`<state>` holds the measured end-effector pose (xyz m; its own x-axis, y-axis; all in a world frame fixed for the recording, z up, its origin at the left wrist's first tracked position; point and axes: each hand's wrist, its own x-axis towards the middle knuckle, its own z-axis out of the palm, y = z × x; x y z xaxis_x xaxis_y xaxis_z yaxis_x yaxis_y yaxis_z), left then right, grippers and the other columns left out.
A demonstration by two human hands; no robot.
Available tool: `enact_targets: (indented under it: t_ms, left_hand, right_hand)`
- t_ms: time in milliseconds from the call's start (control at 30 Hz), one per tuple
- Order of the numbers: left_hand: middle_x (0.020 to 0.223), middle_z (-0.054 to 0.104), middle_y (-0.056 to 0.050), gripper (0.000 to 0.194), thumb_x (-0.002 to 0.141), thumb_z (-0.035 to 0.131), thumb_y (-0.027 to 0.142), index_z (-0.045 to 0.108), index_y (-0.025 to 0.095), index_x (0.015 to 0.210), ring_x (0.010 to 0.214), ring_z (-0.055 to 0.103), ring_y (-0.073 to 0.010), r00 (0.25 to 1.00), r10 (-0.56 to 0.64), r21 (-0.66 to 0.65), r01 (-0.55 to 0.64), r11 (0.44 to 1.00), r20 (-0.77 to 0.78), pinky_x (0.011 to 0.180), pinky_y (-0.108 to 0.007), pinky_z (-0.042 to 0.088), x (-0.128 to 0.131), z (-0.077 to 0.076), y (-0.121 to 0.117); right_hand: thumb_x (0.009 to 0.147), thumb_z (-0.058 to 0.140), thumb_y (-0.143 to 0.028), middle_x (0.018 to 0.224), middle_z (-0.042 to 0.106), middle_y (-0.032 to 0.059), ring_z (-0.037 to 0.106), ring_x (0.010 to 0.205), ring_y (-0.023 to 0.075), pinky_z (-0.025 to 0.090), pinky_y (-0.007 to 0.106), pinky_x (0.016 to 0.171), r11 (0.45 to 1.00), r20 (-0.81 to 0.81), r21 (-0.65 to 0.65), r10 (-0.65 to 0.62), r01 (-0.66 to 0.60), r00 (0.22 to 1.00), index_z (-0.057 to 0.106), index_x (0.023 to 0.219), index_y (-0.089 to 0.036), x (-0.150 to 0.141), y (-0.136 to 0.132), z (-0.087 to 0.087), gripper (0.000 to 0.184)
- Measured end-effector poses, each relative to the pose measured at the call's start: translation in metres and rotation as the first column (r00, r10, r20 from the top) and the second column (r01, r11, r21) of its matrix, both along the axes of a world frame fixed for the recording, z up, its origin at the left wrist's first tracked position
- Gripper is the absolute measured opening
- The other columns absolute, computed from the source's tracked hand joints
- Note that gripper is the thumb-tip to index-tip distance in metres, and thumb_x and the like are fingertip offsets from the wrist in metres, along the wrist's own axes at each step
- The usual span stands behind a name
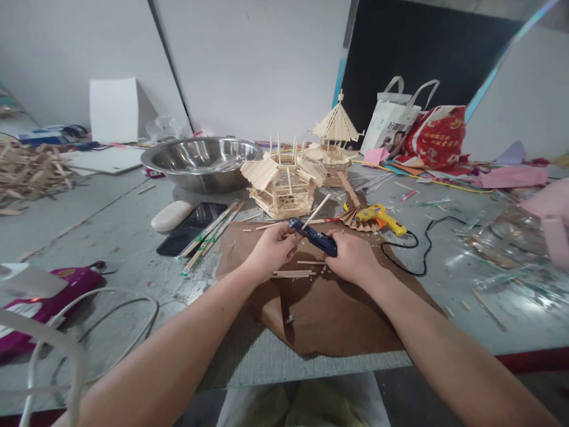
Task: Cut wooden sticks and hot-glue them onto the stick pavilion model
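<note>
My right hand [353,255] is wrapped round a dark blue hand tool [320,240] that looks like a cutter; its jaws are hard to make out. A thin wooden stick [317,210] slants up across the tool's front end. My left hand [275,246] is closed at that end, its fingers pinching in line with the stick's lower part, which they hide. Under both hands lies a brown sheet [338,320], with several cut sticks [293,274] on it. Just beyond stands a roofless wooden stick model [284,196] of a pavilion.
A finished-looking pavilion [338,127] stands behind. A yellow glue gun [382,218] with a black cord lies to the right. Leftward are a steel basin [202,163], a phone [191,228], wrapped chopsticks [211,234] and a purple device [73,296]. A plastic container [511,237] sits far right.
</note>
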<state>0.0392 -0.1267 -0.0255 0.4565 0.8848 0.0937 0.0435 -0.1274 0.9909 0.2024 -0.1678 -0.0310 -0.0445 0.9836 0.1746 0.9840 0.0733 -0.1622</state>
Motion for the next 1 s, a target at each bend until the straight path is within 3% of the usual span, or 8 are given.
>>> enact_targets:
  t_ms: [200, 300, 400, 533, 700, 1000]
  left_hand:
    - [0.042, 0.034, 0.008, 0.023, 0.069, 0.052, 0.038, 0.047, 0.015, 0.069, 0.036, 0.029, -0.0037, 1.0, 0.009, 0.01, -0.009, 1.0, -0.022, 0.038, -0.018, 0.022, 0.0006, -0.0017, 0.0006]
    - [0.046, 0.039, 0.006, 0.024, 0.071, 0.05, 0.038, 0.05, 0.014, 0.067, 0.041, 0.033, -0.0049, 0.985, 0.098, 0.166, -0.075, 0.983, -0.139, 0.041, -0.018, 0.025, 0.0005, -0.0021, 0.0001]
    - [0.052, 0.046, 0.003, 0.025, 0.073, 0.046, 0.037, 0.053, 0.014, 0.065, 0.049, 0.039, -0.0072, 0.935, 0.22, 0.383, -0.102, 0.918, -0.278, 0.048, -0.018, 0.028, 0.0, -0.0019, -0.0019]
    - [0.052, 0.047, 0.002, 0.027, 0.076, 0.039, 0.036, 0.056, 0.016, 0.072, 0.05, 0.039, -0.0088, 0.856, 0.328, 0.514, -0.088, 0.853, -0.399, 0.049, -0.019, 0.028, -0.0003, -0.0035, -0.0041]
    - [0.065, 0.054, -0.002, 0.028, 0.078, 0.035, 0.034, 0.056, 0.015, 0.08, 0.063, 0.047, -0.0115, 0.868, 0.29, 0.503, -0.053, 0.862, -0.404, 0.056, -0.018, 0.032, -0.0009, -0.0071, -0.0024]
    - [0.056, 0.038, 0.004, 0.026, 0.077, 0.038, 0.033, 0.055, 0.013, 0.072, 0.053, 0.033, -0.0069, 0.946, 0.127, 0.443, 0.02, 0.896, -0.299, 0.05, -0.016, 0.029, -0.0027, -0.0017, -0.0006]
  right_hand:
    - [0.067, 0.047, -0.031, 0.079, 0.063, 0.0066, 0.058, 0.073, 0.0215, 0.037, 0.028, 0.059, 1.0, 0.024, -0.004, -0.026, 0.026, 0.999, 0.054, 0.09, -0.02, -0.0006, -0.0008, 0.0018, 0.027]
    - [0.067, 0.047, -0.033, 0.076, 0.063, 0.0064, 0.058, 0.071, 0.0204, 0.037, 0.027, 0.058, 0.998, 0.036, -0.008, -0.062, 0.062, 0.997, 0.055, 0.089, -0.02, -0.0005, -0.0005, 0.0036, 0.027]
    - [0.068, 0.045, -0.034, 0.072, 0.063, 0.0059, 0.058, 0.069, 0.0199, 0.036, 0.027, 0.057, 0.995, 0.049, -0.024, -0.093, 0.094, 0.994, 0.056, 0.085, -0.02, -0.0006, -0.0001, 0.0055, 0.024]
    - [0.067, 0.045, -0.033, 0.072, 0.063, 0.0059, 0.058, 0.069, 0.0208, 0.037, 0.028, 0.057, 0.996, 0.042, -0.02, -0.083, 0.084, 0.996, 0.055, 0.082, -0.021, -0.0009, 0.0002, 0.0058, 0.022]
    - [0.066, 0.047, -0.031, 0.082, 0.063, 0.0063, 0.058, 0.075, 0.0216, 0.038, 0.029, 0.062, 0.998, -0.012, 0.02, -0.058, 0.058, 0.998, 0.053, 0.094, -0.021, 0.0004, 0.0001, 0.004, 0.03]
    - [0.063, 0.048, -0.024, 0.091, 0.061, 0.0065, 0.056, 0.083, 0.0203, 0.039, 0.028, 0.07, 1.0, -0.111, 0.012, 0.006, -0.005, 0.994, 0.048, 0.103, -0.019, 0.0035, 0.0003, 0.0063, 0.041]
